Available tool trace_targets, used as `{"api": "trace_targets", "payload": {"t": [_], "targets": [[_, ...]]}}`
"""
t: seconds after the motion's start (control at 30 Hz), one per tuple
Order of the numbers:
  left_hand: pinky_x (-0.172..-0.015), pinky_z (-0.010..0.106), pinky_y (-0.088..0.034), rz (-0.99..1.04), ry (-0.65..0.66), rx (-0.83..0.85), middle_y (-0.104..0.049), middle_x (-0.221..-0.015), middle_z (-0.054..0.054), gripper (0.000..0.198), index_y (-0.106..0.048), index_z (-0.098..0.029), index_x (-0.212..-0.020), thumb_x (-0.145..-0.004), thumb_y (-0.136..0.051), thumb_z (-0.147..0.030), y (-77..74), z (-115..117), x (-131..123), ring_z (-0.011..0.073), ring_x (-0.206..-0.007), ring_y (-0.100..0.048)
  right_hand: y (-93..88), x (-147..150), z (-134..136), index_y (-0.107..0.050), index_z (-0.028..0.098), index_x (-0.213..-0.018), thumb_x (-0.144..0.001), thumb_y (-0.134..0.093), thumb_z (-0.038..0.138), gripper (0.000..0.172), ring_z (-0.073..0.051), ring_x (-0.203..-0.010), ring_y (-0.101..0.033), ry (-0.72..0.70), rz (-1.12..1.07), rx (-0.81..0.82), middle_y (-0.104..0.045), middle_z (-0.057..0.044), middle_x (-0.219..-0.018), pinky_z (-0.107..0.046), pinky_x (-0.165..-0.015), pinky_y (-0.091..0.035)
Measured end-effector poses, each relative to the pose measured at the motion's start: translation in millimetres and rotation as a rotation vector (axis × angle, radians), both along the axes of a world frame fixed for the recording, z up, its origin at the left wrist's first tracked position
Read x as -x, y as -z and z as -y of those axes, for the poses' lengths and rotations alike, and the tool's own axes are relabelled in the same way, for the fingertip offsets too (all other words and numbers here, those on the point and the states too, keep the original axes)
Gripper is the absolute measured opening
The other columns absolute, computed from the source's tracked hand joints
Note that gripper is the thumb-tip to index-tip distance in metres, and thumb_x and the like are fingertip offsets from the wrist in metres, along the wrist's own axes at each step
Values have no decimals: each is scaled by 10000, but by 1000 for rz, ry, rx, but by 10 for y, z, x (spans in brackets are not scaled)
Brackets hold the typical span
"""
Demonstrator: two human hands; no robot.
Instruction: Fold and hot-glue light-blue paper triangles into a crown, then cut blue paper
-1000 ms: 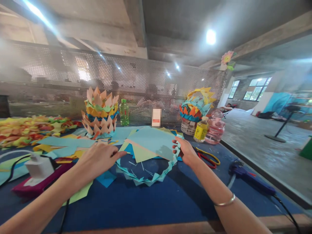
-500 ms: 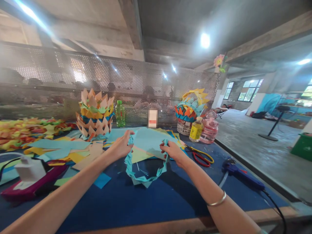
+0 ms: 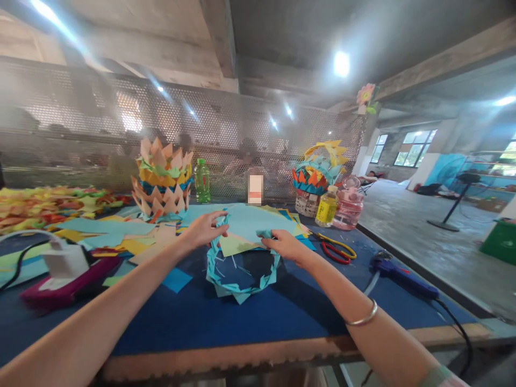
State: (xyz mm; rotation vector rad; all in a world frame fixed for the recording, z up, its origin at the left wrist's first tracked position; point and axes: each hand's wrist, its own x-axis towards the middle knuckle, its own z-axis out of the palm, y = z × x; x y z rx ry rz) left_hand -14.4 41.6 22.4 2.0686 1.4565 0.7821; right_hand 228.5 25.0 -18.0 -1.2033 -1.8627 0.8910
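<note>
A light-blue folded paper band (image 3: pixel 243 292) with pointed edges curves in a loop just above the blue tabletop (image 3: pixel 298 328). My left hand (image 3: pixel 208 228) is closed on one end of the band, fingers pinching it. Its other end is pinched in my right hand (image 3: pixel 284 245), a short gap away from the first. Thin white strips (image 3: pixel 234 262) lie inside the loop. Behind my hands spread light-blue paper sheets (image 3: pixel 250 221), with yellow and blue sheets under them.
Left stand stacked paper crowns (image 3: pixel 161 196), a green bottle (image 3: pixel 202 181) and a purple power strip (image 3: pixel 48 294) with a white plug. Right are scissors (image 3: pixel 338 251), a blue glue gun (image 3: pixel 403 277), a yellow-labelled bottle (image 3: pixel 326 208), a pink jug (image 3: pixel 349 209) and more crowns (image 3: pixel 309 180).
My hands have brought the band's two ends closer together, so the loop is more nearly round. My right hand moved left; the view shifted slightly.
</note>
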Motion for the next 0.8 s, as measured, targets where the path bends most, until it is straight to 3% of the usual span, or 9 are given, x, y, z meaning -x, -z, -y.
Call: {"api": "trace_targets", "payload": {"t": [0.17,0.33,0.47,0.67,0.8], "targets": [[-585,264,-515,5,88,63,-718,-917,110,585,-566,-110,-1222,-685,-580,-341,50,32,-50,199,-663,-684,-85,8,79,-684,159,-759,-768,-579,273,155,-123,-616,-479,-8,45,-15,-577,33,-599,-228,-604,-349],[-561,271,-517,89,147,111,-661,-1114,142,559,-613,-104,-1162,-637,-602,-296,30,103,-46,207,-720,-684,-102,27,122,-682,172,-769,-747,-593,243,115,-114,-586,-483,2,14,-5,-584,33,-594,-211,-564,-354],[-549,240,-503,37,173,111,-701,-1003,104,493,-667,-120,-1088,-628,-561,-262,32,112,-14,196,-720,-671,-29,36,109,-663,182,-746,-711,-647,283,108,-117,-567,-471,-32,-21,-17,-593,19,-594,-204,-531,-356],[-530,227,-468,-80,233,12,-723,-787,18,441,-726,-180,-1001,-616,-512,-184,61,104,-33,159,-596,-616,44,7,58,-614,173,-675,-775,-572,385,238,-102,-542,-409,-88,81,-52,-495,38,-553,-203,-513,-308],[-730,286,-486,-200,282,-208,-721,-909,32,465,-721,-206,-1043,-654,-476,-131,76,132,-62,206,-823,-638,18,6,60,-591,162,-632,-806,-516,383,291,-89,-522,-341,-113,195,-157,-425,52,-527,-214,-506,-247]]}}
